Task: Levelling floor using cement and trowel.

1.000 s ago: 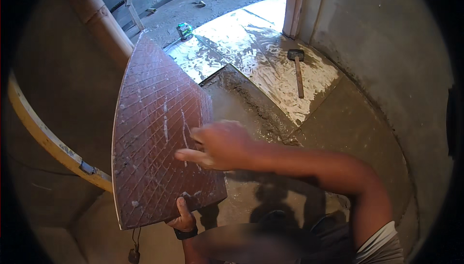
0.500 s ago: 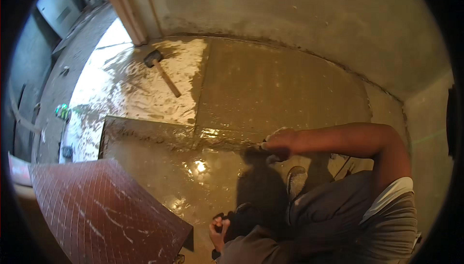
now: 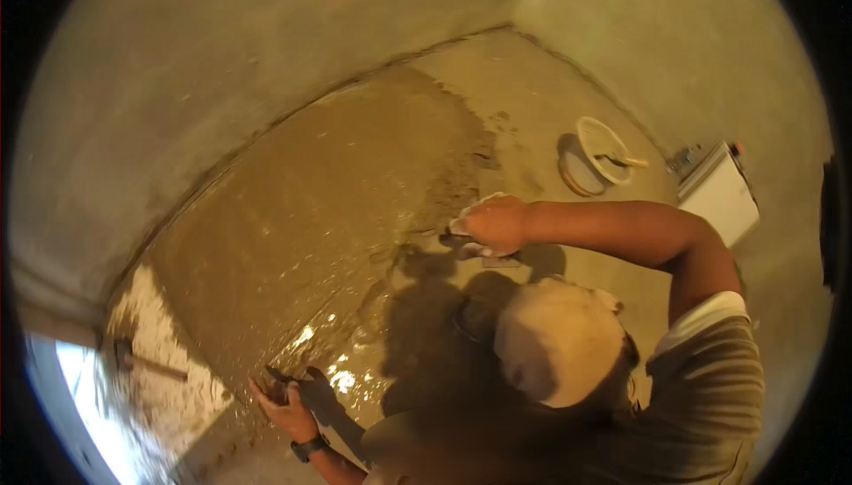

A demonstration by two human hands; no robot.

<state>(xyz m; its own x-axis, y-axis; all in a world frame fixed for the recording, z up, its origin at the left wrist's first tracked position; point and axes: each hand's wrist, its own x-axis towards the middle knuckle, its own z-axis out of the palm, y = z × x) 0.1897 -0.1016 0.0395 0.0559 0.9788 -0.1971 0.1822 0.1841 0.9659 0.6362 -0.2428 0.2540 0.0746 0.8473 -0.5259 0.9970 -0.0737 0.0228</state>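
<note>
Wet, grey-brown mortar [image 3: 293, 192] coats the floor under and in front of me. My right hand [image 3: 497, 223], its fingertips smeared pale, is closed around a trowel [image 3: 501, 262]; part of the flat plate shows below the hand, and the rest is hidden. It is at the right edge of the spread mortar. Lower left, my left hand [image 3: 288, 412], wearing a dark wristband [image 3: 309, 448], has its fingers apart over the wet surface. Dark patches at those fingertips are too unclear to name. Between my arms is a pale rounded form [image 3: 559, 343] that I cannot make out.
A mallet [image 3: 151, 363] with a wooden handle lies on a pale, smeared patch at the left. Toward the right corner are a whitish bowl [image 3: 586, 134] with a wooden-handled tool in it and a white box-like object [image 3: 723, 197]. Bare walls [image 3: 266, 32] meet behind the mortar.
The view has swung right, bringing the corner, bowl and white box into sight. The reddish-brown sheet at lower left is out of view. My left hand now reaches out farther to the left.
</note>
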